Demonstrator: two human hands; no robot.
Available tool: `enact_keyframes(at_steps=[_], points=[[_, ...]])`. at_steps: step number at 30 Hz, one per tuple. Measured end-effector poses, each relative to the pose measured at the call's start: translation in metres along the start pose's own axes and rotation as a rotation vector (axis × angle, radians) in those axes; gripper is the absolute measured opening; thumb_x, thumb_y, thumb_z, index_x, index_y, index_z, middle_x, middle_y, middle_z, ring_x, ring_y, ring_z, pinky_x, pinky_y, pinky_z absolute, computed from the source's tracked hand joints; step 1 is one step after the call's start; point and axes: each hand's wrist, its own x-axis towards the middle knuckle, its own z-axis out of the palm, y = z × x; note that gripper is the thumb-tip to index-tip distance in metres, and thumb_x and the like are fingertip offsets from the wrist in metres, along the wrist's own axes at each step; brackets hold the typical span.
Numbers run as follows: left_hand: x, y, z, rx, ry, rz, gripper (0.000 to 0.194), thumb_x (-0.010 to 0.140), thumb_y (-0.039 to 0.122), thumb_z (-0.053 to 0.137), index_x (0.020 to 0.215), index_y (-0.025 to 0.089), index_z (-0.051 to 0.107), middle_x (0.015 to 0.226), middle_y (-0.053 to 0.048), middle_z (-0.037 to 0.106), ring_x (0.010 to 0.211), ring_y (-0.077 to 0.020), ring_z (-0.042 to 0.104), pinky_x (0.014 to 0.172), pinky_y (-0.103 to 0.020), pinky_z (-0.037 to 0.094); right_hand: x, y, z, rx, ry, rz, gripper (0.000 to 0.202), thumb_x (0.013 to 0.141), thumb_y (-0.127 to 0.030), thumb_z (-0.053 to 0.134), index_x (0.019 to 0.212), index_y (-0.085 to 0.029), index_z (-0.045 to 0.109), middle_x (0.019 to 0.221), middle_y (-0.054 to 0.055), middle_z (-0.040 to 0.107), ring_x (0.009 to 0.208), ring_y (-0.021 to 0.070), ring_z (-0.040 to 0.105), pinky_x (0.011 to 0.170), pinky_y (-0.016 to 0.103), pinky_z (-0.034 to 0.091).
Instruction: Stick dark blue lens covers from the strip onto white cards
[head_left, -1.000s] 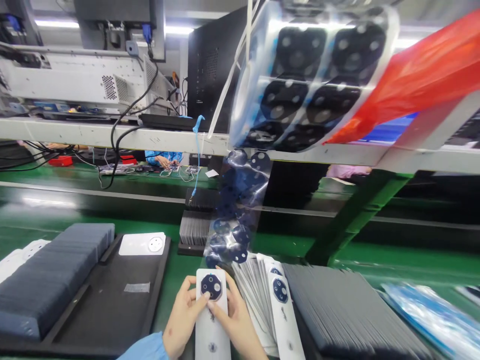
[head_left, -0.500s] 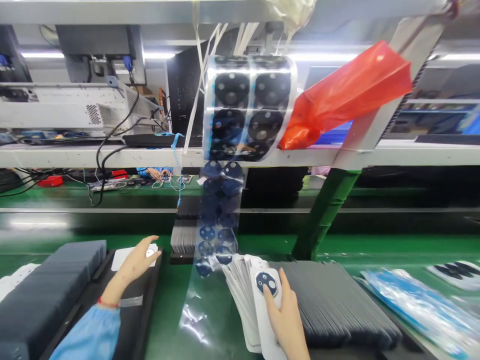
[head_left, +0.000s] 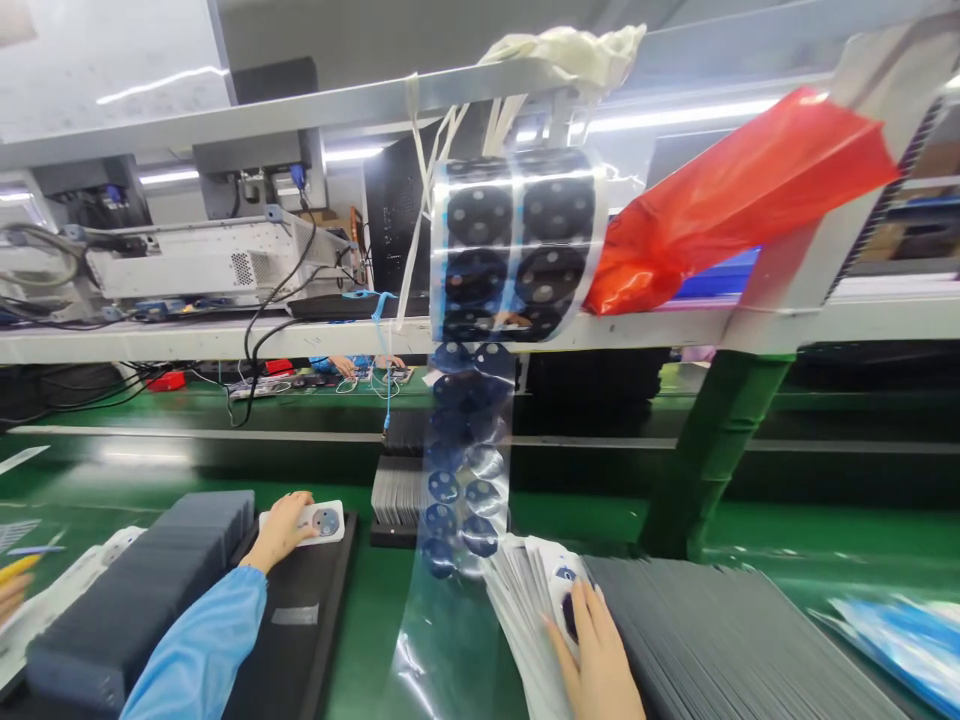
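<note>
Now the left hand (head_left: 279,530) has come down on the panel (head_left: 327,522) at the tray's (head_left: 300,655) far end, fingers and thumb clamped across it, where they hung apart half a second ago. The right hand (head_left: 598,655) lies on the fan (head_left: 521,620); whether that grip is clamped cannot be told. One panel seems laid by, another taken. The row (head_left: 675,625) crowds the right; between, the bench (head_left: 369,590) offers room, though film (head_left: 442,530) trails there.
</note>
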Motion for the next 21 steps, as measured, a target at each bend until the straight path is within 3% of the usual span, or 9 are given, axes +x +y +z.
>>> enact_keyframes(at_steps=[3, 10, 15, 18, 21], points=[[-0.005, 0.000, -0.002, -0.033, 0.042, 0.006, 0.022, 0.080, 0.033, 0.062, 0.100, 0.022, 0.062, 0.101, -0.006, 0.068, 0.100, -0.0253, 0.063, 0.089, -0.035, 0.046, 0.007, -0.016, -0.012, 0.054, 0.034, 0.032, 0.064, 0.099, -0.057, 0.029, 0.142, -0.010, 0.036, 0.144, 0.021, 0.038, 0.135, 0.0393, 0.031, 0.101, 0.057, 0.041], [-0.010, 0.001, -0.009, -0.098, 0.135, 0.008, 0.027, 0.089, 0.032, 0.042, 0.101, 0.023, 0.065, 0.122, -0.005, 0.065, 0.112, -0.0221, 0.060, 0.098, -0.030, 0.042, 0.029, -0.063, -0.031, 0.179, 0.116, 0.024, 0.060, 0.099, -0.057, 0.034, 0.136, -0.011, 0.046, 0.140, 0.019, 0.043, 0.127, 0.0379, 0.042, 0.099, 0.054, 0.042], [-0.014, 0.008, -0.013, -0.115, 0.112, -0.033, 0.034, 0.093, 0.037, 0.032, 0.100, 0.023, 0.062, 0.100, -0.004, 0.071, 0.093, -0.0230, 0.066, 0.083, -0.032, 0.049, 0.042, -0.093, -0.038, 0.351, 0.041, 0.073, 0.051, 0.098, -0.053, 0.040, 0.132, -0.017, 0.050, 0.135, 0.013, 0.050, 0.124, 0.0333, 0.046, 0.101, 0.050, 0.042], [-0.019, 0.012, -0.005, -0.114, 0.050, 0.023, 0.034, 0.089, 0.041, 0.044, 0.112, 0.020, 0.059, 0.114, -0.008, 0.068, 0.106, -0.0245, 0.064, 0.093, -0.034, 0.047, 0.043, -0.105, -0.034, 0.459, -0.066, 0.156, 0.054, 0.096, -0.054, 0.044, 0.136, -0.018, 0.046, 0.137, 0.013, 0.048, 0.126, 0.0338, 0.044, 0.104, 0.050, 0.040], [-0.020, 0.011, 0.007, -0.088, 0.022, 0.040, 0.063, 0.072, 0.041, 0.068, 0.127, 0.018, 0.051, 0.140, -0.014, 0.051, 0.129, -0.0305, 0.049, 0.109, -0.042, 0.035, 0.040, -0.111, -0.025, 0.523, -0.159, 0.211, 0.059, 0.093, -0.056, 0.049, 0.140, -0.020, 0.040, 0.141, 0.012, 0.044, 0.130, 0.0354, 0.040, 0.108, 0.055, 0.036]])
